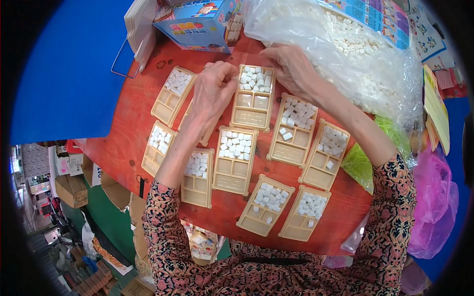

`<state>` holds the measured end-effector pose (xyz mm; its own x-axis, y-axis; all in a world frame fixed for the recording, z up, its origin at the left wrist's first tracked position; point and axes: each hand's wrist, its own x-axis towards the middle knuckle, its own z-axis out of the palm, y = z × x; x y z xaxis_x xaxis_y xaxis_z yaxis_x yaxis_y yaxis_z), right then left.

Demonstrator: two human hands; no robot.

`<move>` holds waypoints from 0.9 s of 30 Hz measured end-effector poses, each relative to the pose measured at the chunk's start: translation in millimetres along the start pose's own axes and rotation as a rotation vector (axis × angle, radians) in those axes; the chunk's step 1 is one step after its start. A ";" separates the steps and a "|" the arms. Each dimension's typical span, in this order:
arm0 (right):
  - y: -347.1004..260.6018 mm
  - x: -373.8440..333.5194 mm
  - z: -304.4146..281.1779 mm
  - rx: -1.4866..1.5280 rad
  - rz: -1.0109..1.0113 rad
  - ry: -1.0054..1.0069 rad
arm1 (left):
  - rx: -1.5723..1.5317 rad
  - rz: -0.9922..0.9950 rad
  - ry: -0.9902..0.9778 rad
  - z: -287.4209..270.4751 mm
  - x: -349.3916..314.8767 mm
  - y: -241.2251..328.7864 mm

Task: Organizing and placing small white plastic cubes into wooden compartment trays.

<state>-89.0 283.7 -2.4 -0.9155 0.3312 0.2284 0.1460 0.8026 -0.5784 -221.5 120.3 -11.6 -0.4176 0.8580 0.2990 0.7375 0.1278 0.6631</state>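
My left hand [216, 85] has its fingers curled in at the upper left edge of a cream compartment tray [249, 118]. Whatever those fingers hold, if anything, is hidden. Over the same tray's upper right corner, my right hand [291, 64] has its fingers bent together beside the clear plastic bag [276, 24]; I cannot make out anything in them. Small white pieces like mini marshmallows [256, 79] fill the tray's large top compartment, while its two small square compartments show bare. Beneath my left wrist lies another tray [205, 133], mostly covered by the hand and forearm.
Several similar trays with white pieces surround the hands on the red table [133, 111]. The large bag holds many more such pieces [353, 42]. At the back stand a blue printed box [200, 27] and white panels [143, 29]. Green [359, 165] and pink plastic bags [432, 197] lie right.
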 end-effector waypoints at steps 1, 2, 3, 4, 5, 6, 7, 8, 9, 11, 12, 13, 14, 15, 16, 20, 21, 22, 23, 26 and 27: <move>-1.8 -5.4 -0.8 -0.029 0.010 -0.049 | 0.037 0.060 0.001 0.1 -0.2 2.0; -1.1 -11.8 0.4 -0.029 0.011 -0.051 | 0.035 0.059 0.000 -0.4 -1.1 4.5; 0.9 -19.4 3.5 -0.096 -0.143 -0.045 | 0.154 0.173 -0.046 -1.1 -2.8 7.7; 0.0 -25.2 6.3 -0.163 -0.297 -0.037 | 0.274 0.288 -0.093 -1.5 -4.8 10.6; -1.0 -29.9 10.0 -0.161 -0.296 -0.038 | 0.273 0.287 -0.094 1.0 -7.7 12.4; -1.7 -34.5 13.9 -0.232 -0.304 -0.125 | 0.339 0.317 -0.119 5.0 -10.9 13.9; -3.9 -39.4 15.9 -0.307 -0.313 -0.210 | 0.404 0.349 -0.141 7.8 -12.9 14.7; -6.2 -44.8 16.7 -0.316 -0.308 -0.230 | 0.404 0.350 -0.140 8.7 -13.3 14.5; -8.2 -48.0 19.1 -0.318 -0.308 -0.228 | 0.428 0.356 -0.133 9.2 -13.4 14.5; -6.1 -53.5 24.8 -0.409 -0.309 -0.199 | 0.438 0.368 -0.129 15.6 -11.5 13.8; -3.7 -54.5 26.3 -0.414 -0.303 -0.201 | 0.421 0.365 -0.145 18.0 -10.5 13.6; -5.6 -53.0 27.3 -0.402 -0.301 -0.197 | 0.414 0.360 -0.161 15.9 -10.8 14.0; -6.8 -51.4 27.7 -0.389 -0.298 -0.194 | 0.417 0.361 -0.161 14.9 -11.3 12.5; -6.9 -49.4 26.9 -0.389 -0.299 -0.191 | 0.410 0.353 -0.155 14.5 -12.0 9.2; -8.2 -46.3 23.3 -0.320 -0.269 -0.198 | 0.401 0.345 -0.148 13.1 -12.1 9.2; 0.0 -31.7 1.1 0.103 -0.085 -0.041 | 0.335 0.305 -0.113 7.4 -14.2 10.2; 2.8 -30.0 -1.2 0.104 -0.087 -0.042 | 0.318 0.297 -0.106 6.7 -14.2 9.9; 4.9 -28.7 -3.8 0.080 -0.158 -0.019 | 0.296 0.291 -0.100 6.8 -13.7 9.2; 6.1 -28.0 -4.7 0.055 -0.229 0.004 | 0.295 0.292 -0.100 6.7 -13.6 8.3; 0.4 -20.4 4.1 -0.020 -0.282 -0.027 | 0.289 0.291 -0.099 6.2 -13.7 6.9; 0.3 -17.6 6.9 -0.018 -0.281 -0.029 | 0.280 0.290 -0.093 6.4 -13.3 7.7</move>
<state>-75.4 274.7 -12.0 -0.9312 0.0805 0.3556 -0.1088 0.8695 -0.4818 -206.9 113.0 -14.9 -0.1311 0.9183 0.3736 0.9388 -0.0061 0.3443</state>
